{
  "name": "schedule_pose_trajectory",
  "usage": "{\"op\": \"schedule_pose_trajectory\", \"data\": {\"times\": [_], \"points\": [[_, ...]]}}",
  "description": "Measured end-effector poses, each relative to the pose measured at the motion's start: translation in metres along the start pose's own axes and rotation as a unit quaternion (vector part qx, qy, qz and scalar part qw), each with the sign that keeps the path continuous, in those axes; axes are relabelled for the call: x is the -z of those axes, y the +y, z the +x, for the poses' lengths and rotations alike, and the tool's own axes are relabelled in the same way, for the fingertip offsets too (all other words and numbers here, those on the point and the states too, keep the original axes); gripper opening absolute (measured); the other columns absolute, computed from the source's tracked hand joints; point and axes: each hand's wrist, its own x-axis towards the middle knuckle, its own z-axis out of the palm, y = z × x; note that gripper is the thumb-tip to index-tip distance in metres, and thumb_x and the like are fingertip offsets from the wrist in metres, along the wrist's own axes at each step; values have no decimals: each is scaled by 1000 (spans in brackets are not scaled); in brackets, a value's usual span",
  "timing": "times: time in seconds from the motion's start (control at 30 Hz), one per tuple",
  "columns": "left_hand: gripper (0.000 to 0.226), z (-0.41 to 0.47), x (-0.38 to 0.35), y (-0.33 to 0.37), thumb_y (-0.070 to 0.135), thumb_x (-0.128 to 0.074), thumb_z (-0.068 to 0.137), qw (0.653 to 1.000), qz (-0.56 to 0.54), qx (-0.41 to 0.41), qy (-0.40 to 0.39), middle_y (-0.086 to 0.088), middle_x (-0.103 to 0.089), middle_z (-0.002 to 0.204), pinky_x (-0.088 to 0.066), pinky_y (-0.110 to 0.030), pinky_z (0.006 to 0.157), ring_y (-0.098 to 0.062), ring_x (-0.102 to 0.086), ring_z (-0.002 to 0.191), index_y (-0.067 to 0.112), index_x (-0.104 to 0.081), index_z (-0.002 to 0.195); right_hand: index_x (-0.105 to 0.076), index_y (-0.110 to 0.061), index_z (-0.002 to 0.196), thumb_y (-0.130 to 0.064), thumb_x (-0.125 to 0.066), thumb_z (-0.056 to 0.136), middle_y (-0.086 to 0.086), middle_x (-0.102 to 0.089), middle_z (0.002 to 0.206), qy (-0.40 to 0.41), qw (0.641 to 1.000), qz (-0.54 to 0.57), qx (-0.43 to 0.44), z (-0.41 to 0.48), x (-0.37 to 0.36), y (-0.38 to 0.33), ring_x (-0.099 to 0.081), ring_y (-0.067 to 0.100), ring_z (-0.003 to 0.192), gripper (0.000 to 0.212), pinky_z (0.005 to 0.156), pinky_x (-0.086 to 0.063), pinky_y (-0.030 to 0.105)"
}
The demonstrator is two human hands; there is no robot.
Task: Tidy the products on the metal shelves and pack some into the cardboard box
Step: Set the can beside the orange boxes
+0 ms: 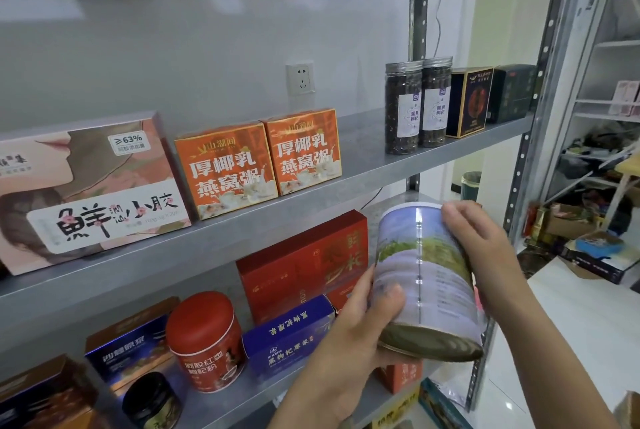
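Two grips, both bare, are closed round a tall round can [426, 276], which is held tilted in the air in front of the right end of the lower shelf [242, 394], its metal base turned down toward the camera. The can is clasped near its base by the left grip [360, 317], thumb laid across the printed side. Its upper right side is clasped by the right grip [485, 255], whose fingertips [453, 212] are hooked over the top rim.

Beside the left grip, a blue box [287, 335], a red domed tin [206, 342] and a small black jar [152, 401] are seen on the lower shelf, with a long red box [304, 262] further back.

On the shelf above [367, 137], a large pink box [93, 193] is stood at the left, with two orange boxes [227, 170] [304, 151] touching side by side next to it. Two clear jars [403, 108] [436, 101], a black-and-gold box [469, 101] and a dark green box [510, 92] are lined up toward the right post. A wall socket [300, 78] is set in the grey wall behind.
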Motion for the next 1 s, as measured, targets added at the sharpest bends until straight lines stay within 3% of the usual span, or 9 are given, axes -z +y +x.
{"op": "schedule_pose_trajectory", "data": {"times": [0.1,0.2,0.3,0.4,0.53,0.63,0.83,0.93,1.0], "points": [[72,8,0,-1,54,-62,88,995,-86,2,-55,-19,-52,141,-42,-61,104,-38,-50,130,17,-42,146,-55,-30,125,-55,-63,74,3,-64,123,-32,974,194,-114,6,10,10,-65,24,108,57,85,-56,45],[80,20,-3,-3,59,-61,87,979,-173,27,-106,-25,-43,147,-40,-58,107,-42,-41,136,12,-39,148,-54,-14,134,-61,-83,56,19,-63,126,-158,925,287,-194,4,14,10,-61,37,115,96,85,-57,45],[71,32,-9,-5,59,-52,91,986,-148,7,-82,-22,-45,146,-38,-59,108,-39,-43,135,15,-44,146,-56,-7,132,-56,-91,44,22,-63,125,-179,906,322,-211,8,19,8,-62,38,113,107,86,-56,48],[56,42,-17,6,49,-44,92,998,-41,-27,49,-16,-61,132,-43,-56,106,-31,-56,126,13,-58,133,-48,-5,131,-49,-88,53,28,-60,124,-145,917,331,-167,23,24,2,-63,44,109,99,81,-57,54],[49,60,-33,20,46,-56,90,982,127,-107,85,12,-68,119,-54,-27,92,-7,-63,113,32,-48,136,-49,-15,108,-27,-70,72,14,-67,99,-49,965,255,-40,42,32,-12,-70,30,88,44,68,-60,43],[54,80,-50,22,24,-65,88,970,178,-142,88,16,-69,114,-53,-15,78,-2,-66,105,35,-40,135,-51,-18,108,-26,-84,65,3,-68,94,-35,981,191,-13,55,36,-21,-71,22,82,55,62,-57,34],[64,103,-63,25,45,-67,86,983,45,-125,129,-10,-64,128,-53,-48,95,-27,-63,117,17,-48,140,-46,-30,132,-40,-71,67,-5,-66,111,-98,969,217,-68,89,69,-30,-71,4,80,71,68,-56,31],[75,109,-62,25,53,-65,85,989,-75,-108,73,-20,-52,141,-35,-63,109,-38,-49,131,11,-45,144,-46,-23,139,-54,-84,57,0,-69,121,-206,953,196,-107,99,84,-23,-69,18,104,96,91,-53,45],[79,115,-65,27,57,-63,86,987,-132,-75,46,-21,-46,146,-28,-63,113,-39,-42,136,12,-40,147,-55,-15,133,-60,-72,68,9,-67,124,-287,937,163,-118,101,88,-24,-64,27,114,80,100,-49,47]]}}
